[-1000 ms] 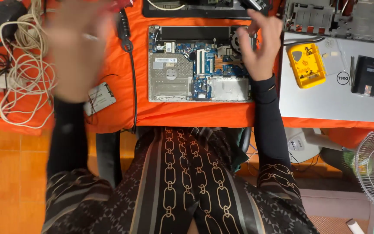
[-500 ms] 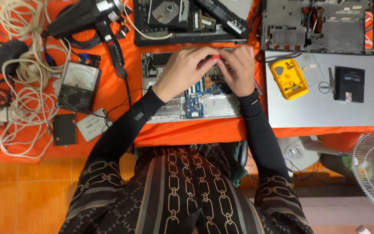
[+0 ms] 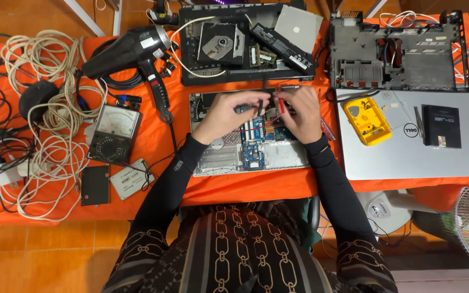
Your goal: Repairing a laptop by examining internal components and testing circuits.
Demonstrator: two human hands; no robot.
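Two hands now meet over the far edge of the opened laptop board [image 3: 251, 144], where a second ago your left arm was swung wide over the cables and half a second ago both palms lay flat on the board. Your left hand [image 3: 229, 111] curls its fingers around a dark, slim tool whose tip points right; your right hand [image 3: 299, 111] pinches a red-handled screwdriver [image 3: 279, 100] upright between thumb and fingers. Both grips are closed tight, so you appear to have settled from reaching into fine work on the board's far edge.

The board lies at the centre of the orange cloth [image 3: 158, 135], near you, between the analogue meter [image 3: 114, 133] on the left and the closed silver laptop [image 3: 413, 146] on the right.

Labels and packages: a white rectangular sticker sits on the flat grey drive [image 3: 131, 178] near-left, beside a plain black drive [image 3: 95, 184]. On the silver laptop's lid you have a round dark logo badge, a yellow case [image 3: 366, 119] with small parts inside, and a black square box [image 3: 441, 126] carrying a small pale label. The black hot-air blower [image 3: 131, 51] at far left bears a small pale sticker on its barrel. A long battery pack [image 3: 280, 48] with a white label strip lies across the far black chassis [image 3: 245, 40].
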